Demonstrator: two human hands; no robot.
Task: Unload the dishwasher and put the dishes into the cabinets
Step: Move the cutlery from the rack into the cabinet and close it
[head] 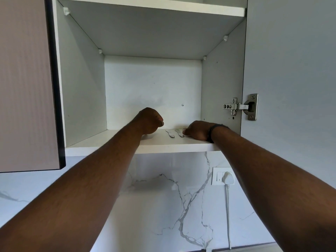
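Note:
Two metal cutlery pieces point(170, 134) point(179, 133) lie side by side on the lower shelf point(109, 142) of the open white wall cabinet, their handles pointing toward me. My left hand point(149, 121) is curled into a fist just left of them, hovering over the shelf, and nothing shows in it. To their right, my right hand point(196, 130), with a black band on the wrist, rests palm down on the shelf. Its thumb tip lies right beside the right-hand piece. The fingers of both hands are mostly hidden behind the backs of the hands.
The cabinet door point(291, 70) stands open at the right on a metal hinge point(240, 106). A closed neighbouring cabinet door point(27, 88) hangs at the left. An upper shelf point(154, 5) is above. Below, on the marble backsplash, is a socket with a white plug point(227, 177).

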